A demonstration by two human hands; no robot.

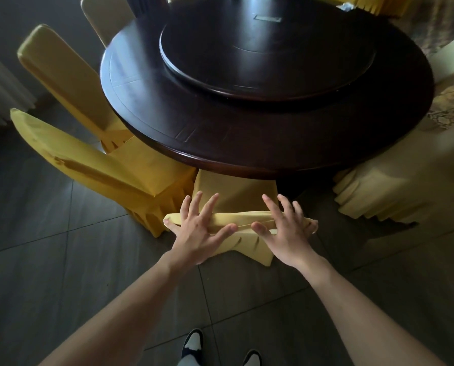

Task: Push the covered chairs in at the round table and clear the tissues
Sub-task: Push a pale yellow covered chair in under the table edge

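A yellow-covered chair (233, 196) stands right in front of me, its seat tucked under the near edge of the dark round table (220, 143). My left hand (199, 228) and my right hand (286, 228) both lie on the top of its backrest, fingers spread, thumbs on the near side. A small pale crumpled thing, possibly a tissue (346, 7), lies at the table's far right edge.
Two more yellow-covered chairs (94, 159) (62, 70) stand at the left, a pale-covered chair (395, 186) at the right and another (104, 14) at the far left. A round turntable (268, 48) sits on the table. Grey tiled floor lies around my feet.
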